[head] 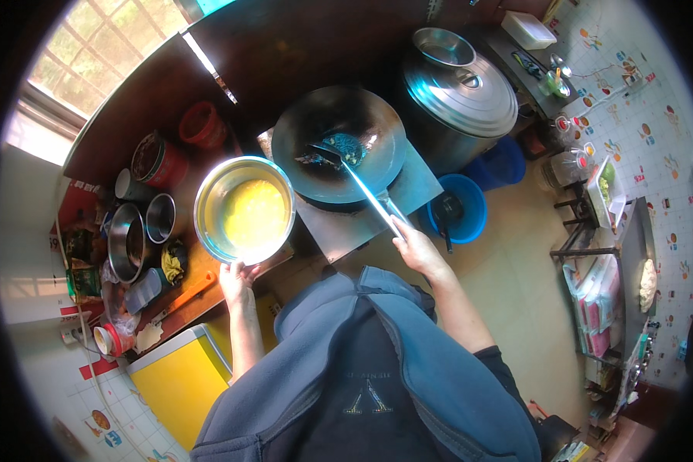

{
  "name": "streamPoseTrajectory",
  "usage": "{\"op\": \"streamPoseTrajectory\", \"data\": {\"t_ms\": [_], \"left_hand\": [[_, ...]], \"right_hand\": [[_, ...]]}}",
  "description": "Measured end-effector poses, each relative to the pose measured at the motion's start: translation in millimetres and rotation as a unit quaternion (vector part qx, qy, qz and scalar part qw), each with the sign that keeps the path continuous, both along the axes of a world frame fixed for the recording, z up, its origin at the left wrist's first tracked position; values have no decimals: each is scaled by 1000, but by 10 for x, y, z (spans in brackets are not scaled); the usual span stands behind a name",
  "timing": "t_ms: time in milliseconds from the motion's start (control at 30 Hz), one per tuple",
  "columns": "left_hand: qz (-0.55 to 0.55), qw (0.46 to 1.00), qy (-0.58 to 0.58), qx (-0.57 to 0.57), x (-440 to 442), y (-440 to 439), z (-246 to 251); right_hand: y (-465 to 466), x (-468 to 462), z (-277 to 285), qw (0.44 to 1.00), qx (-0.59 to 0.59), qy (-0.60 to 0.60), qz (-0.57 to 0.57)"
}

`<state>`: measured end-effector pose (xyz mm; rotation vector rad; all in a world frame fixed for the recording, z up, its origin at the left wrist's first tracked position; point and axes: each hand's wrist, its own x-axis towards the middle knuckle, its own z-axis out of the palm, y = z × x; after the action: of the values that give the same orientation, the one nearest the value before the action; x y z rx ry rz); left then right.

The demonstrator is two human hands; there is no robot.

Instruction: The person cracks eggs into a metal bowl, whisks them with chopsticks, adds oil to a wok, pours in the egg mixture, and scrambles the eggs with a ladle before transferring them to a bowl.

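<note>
My left hand (239, 278) grips the near rim of a stainless steel bowl (205, 211), held up to the left of the wok. In the bowl lies a yellow liquid (257, 213) that looks like beaten egg. My right hand (420, 251) is closed around the long metal handle of a wok spatula (367, 193). The spatula's dark blade rests inside the wok (306, 127), near a little oil with small bits (346, 147) at the bottom. Just beyond my right fingers runs the wok's own handle (394, 206); whether they touch it too I cannot tell.
Right of the wok stands a large lidded steel pot (462, 98) with a steel basin (443, 46) on top. A blue bucket (479, 216) sits below it. Leftward, steel bowls (160, 218), red buckets (202, 124) and an orange-handled knife (192, 293) crowd the counter. A rack (586, 252) lines the right wall.
</note>
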<state>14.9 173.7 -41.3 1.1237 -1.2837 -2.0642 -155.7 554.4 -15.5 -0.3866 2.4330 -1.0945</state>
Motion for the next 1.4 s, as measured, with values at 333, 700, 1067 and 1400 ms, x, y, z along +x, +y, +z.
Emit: {"op": "streamPoseTrajectory", "data": {"t_ms": [333,700,1067,1400], "left_hand": [[-15,1000,-14,-9,-82,14,87],[-71,996,-33,-49,-230,-35,236],[-154,982,-78,-77,-489,-217,387],[-265,950,-90,-141,-1336,-569,711]], "right_hand": [[178,9,-13,988,-99,-80,-84],[366,173,59,939,-207,-185,-203],[422,227,83,941,-220,-163,-197],[522,296,71,934,-221,-172,-220]]}}
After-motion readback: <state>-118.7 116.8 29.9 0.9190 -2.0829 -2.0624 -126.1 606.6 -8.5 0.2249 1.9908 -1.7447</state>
